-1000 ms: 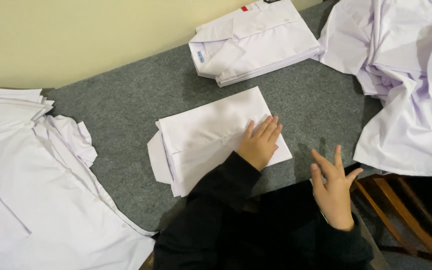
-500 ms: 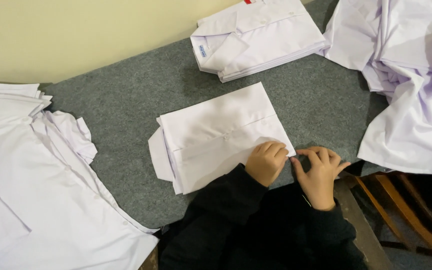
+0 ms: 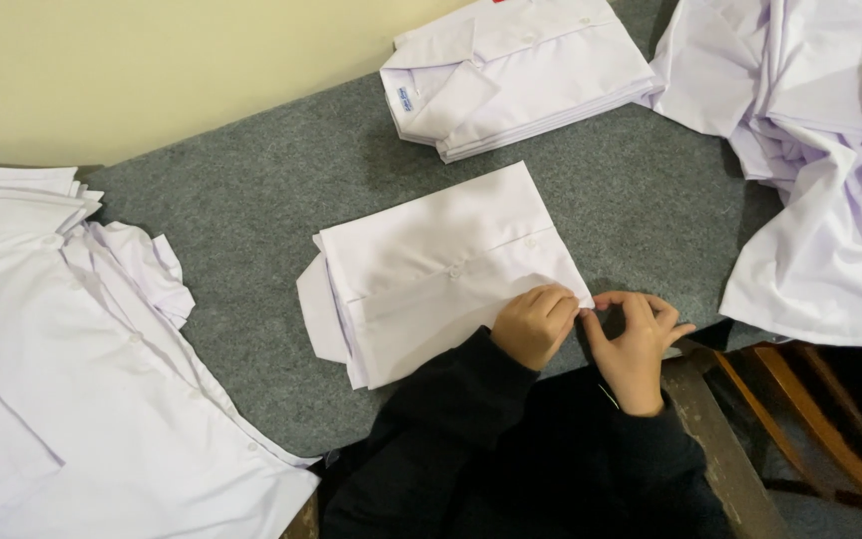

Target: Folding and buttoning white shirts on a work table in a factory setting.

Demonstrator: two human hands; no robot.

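Grey felt covers the desk, set against a plain cream wall. Head view, looking down.

Folded white shirt lies near the middle of the desk, button placket up, collar end pointing left. Both hands work at its near right corner, close to the desk edge.

Left hand: fingers curled, resting on the shirt's corner; grip pressed together on the fabric at that corner. Right hand: just beside the left, thumb and forefinger brought together at the same corner tip; the other fingers are spread and raised. Fingertips of the two hands nearly touch. Both forearms in dark sleeves.

Surroundings: stack of folded white shirts at the far edge, well apart from the hands. Loose pile of unfolded white shirts at right, hanging over the desk edge. More white shirts spread flat at left. Wooden chair frame below at right.
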